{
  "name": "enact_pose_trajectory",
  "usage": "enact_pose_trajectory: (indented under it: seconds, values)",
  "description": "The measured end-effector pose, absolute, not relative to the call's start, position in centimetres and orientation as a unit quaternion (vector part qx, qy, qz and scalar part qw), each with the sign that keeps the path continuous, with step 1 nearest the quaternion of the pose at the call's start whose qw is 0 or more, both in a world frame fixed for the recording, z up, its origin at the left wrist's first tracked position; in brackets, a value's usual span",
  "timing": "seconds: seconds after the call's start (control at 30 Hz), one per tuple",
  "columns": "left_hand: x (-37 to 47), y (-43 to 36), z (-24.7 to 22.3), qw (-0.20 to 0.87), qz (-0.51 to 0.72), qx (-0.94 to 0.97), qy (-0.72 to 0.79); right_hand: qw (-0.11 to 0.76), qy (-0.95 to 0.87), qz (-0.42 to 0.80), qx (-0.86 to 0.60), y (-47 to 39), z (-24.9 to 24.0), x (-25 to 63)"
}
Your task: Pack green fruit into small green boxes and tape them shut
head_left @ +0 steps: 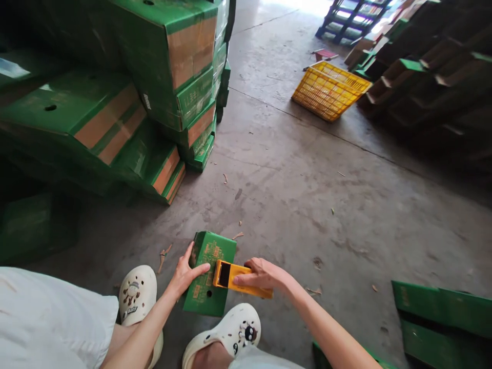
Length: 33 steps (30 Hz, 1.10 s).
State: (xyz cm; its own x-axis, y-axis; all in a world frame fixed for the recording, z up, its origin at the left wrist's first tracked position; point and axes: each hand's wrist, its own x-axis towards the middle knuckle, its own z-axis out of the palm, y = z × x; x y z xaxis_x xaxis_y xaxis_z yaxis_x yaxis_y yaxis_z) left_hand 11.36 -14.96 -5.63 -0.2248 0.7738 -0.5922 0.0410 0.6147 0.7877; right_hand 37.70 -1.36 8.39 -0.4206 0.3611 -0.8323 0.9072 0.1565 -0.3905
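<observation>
A small green cardboard box with gold print and a dark round hole stands on the floor between my feet. My left hand rests on its left side, thumb stretched over the top face and fingers along the far left edge. My right hand is wrapped round an orange-yellow tool with a dark opening near its front. The tool's front end lies against or just over the right part of the box top; whether it touches cannot be made out.
Stacked green cartons rise at the left. A yellow crate sits at the upper right beside more stacked boxes. Green cardboard lies lower right. White clogs flank the small box; scraps dot the concrete floor.
</observation>
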Motion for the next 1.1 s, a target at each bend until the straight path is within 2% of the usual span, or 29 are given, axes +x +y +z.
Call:
enact_pose_trajectory:
  seconds: [0.17, 0.33, 0.43, 0.63, 0.87, 0.97, 1.1]
  values:
    - [12.0, -13.1, -6.5, 0.510, 0.263, 0.365, 0.733, 0.294, 0.702, -0.412, 0.501, -3.1, 7.2, 37.1]
    - [11.5, -15.2, -6.3, 0.352, 0.234, 0.471, 0.774, 0.274, 0.716, -0.389, 0.511, -3.7, 6.7, 33.9]
    - [13.5, -17.9, -5.8, 0.300, 0.176, 0.560, 0.752, 0.278, 0.720, -0.379, 0.511, -3.5, 6.9, 33.0]
    - [17.8, -19.5, -3.9, 0.197, 0.055, 0.555, 0.806, 0.233, 0.707, -0.419, 0.520, -4.9, 6.6, 34.3]
    - [18.1, -18.7, -3.3, 0.207, 0.005, 0.536, 0.818, 0.277, 0.652, -0.447, 0.546, -5.3, 7.7, 42.9]
    - [18.1, -18.9, -3.5, 0.198, 0.005, 0.541, 0.817, 0.288, 0.621, -0.412, 0.601, -5.8, 7.8, 45.2]
    - [18.6, -19.1, -3.6, 0.173, 0.010, 0.543, 0.821, 0.293, 0.634, -0.362, 0.617, -6.4, 6.8, 44.2]
